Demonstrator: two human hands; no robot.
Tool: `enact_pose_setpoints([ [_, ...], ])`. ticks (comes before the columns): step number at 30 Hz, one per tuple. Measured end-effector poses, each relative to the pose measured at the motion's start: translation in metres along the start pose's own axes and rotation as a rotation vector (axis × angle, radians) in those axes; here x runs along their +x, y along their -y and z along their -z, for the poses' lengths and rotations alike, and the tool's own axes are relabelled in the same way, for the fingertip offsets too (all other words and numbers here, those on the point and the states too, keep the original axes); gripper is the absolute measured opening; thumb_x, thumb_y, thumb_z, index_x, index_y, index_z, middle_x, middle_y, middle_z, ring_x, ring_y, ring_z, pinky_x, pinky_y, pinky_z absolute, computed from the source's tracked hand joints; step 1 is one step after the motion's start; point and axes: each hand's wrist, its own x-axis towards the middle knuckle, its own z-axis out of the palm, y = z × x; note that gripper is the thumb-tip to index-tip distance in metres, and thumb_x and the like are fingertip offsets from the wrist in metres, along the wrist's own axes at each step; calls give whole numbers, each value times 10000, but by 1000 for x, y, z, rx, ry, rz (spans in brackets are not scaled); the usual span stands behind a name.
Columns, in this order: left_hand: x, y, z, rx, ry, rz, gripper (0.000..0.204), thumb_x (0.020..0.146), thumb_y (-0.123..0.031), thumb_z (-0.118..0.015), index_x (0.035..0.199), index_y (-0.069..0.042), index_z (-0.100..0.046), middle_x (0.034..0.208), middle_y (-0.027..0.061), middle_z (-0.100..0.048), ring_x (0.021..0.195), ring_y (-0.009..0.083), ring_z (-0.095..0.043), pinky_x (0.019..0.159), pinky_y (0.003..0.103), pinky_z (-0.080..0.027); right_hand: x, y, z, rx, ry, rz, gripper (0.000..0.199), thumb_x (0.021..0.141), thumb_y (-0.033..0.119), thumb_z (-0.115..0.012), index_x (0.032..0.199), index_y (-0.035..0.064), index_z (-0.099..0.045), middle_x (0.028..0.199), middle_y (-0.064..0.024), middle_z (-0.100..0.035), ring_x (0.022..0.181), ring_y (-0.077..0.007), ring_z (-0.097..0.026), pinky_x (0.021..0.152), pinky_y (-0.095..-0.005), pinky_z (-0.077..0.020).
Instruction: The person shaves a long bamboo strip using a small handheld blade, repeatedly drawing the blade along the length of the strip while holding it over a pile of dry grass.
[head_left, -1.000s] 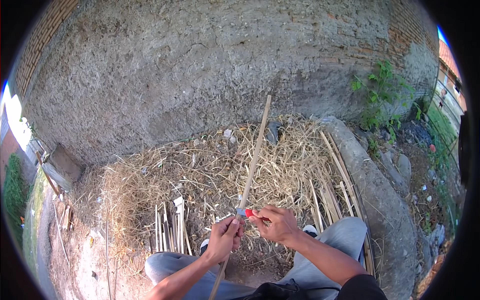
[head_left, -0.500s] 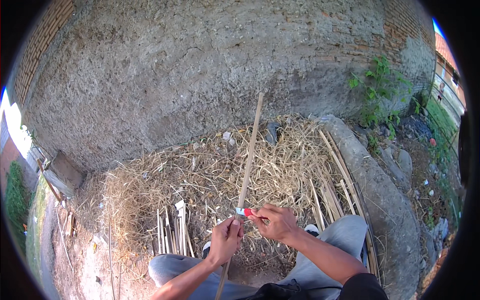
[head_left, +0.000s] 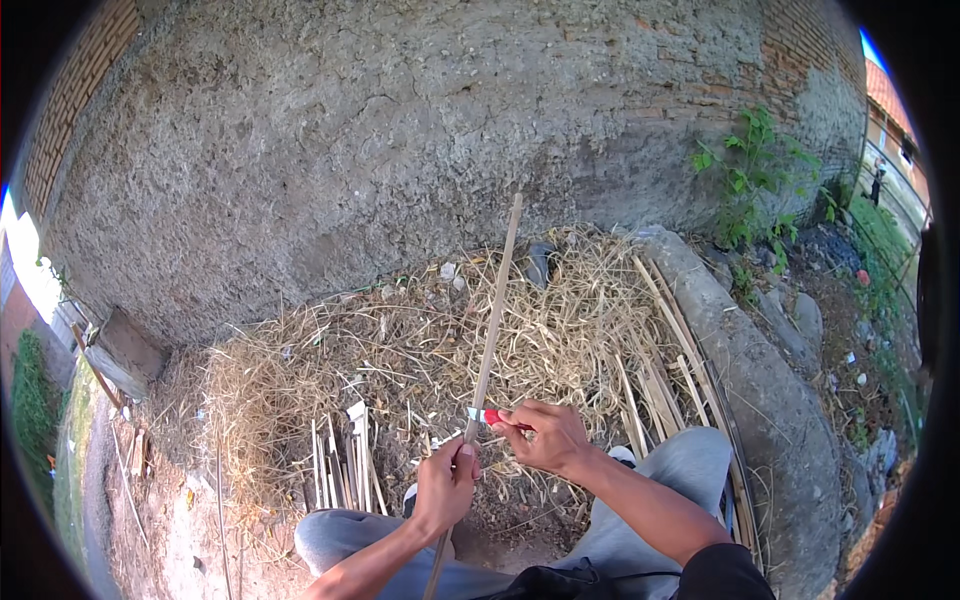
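My left hand (head_left: 446, 485) grips a long thin bamboo strip (head_left: 495, 305) that points away from me toward the wall. My right hand (head_left: 545, 437) holds a small knife with a red handle (head_left: 487, 415), its blade set against the strip just above my left hand. Both hands are over my knees in grey trousers (head_left: 690, 470).
A heap of dry straw and shavings (head_left: 400, 370) covers the ground ahead. Cut bamboo strips (head_left: 345, 470) lie at the left, and more slats (head_left: 665, 360) along a concrete kerb (head_left: 770, 400) at the right. A rough plastered wall (head_left: 430, 130) stands behind; weeds (head_left: 750, 170) grow at the right.
The view has shifted slightly; the strip and both hands sit a little lower and further right in the picture. The knife stays against the strip.
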Motion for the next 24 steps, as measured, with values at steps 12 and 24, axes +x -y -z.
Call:
enact_pose_setpoints([
  [12,-7,-3,5,-46,13,33,241,1031,-159,-430,1027,34,-575,685,0,-516,506,42,-438,437,226,-381,6,-6,-10,-11,4,-54,201,864,315,-703,776,135,-682,745,-9,-687,507,-192,-624,410,-327,-467],
  [24,-13,-3,11,14,29,21,249,1028,-168,-431,1016,33,-578,658,-14,-508,503,44,-452,450,219,-383,14,-15,-14,-3,-62,1,182,857,313,-711,785,148,-683,672,1,-639,519,-204,-620,419,-343,-476],
])
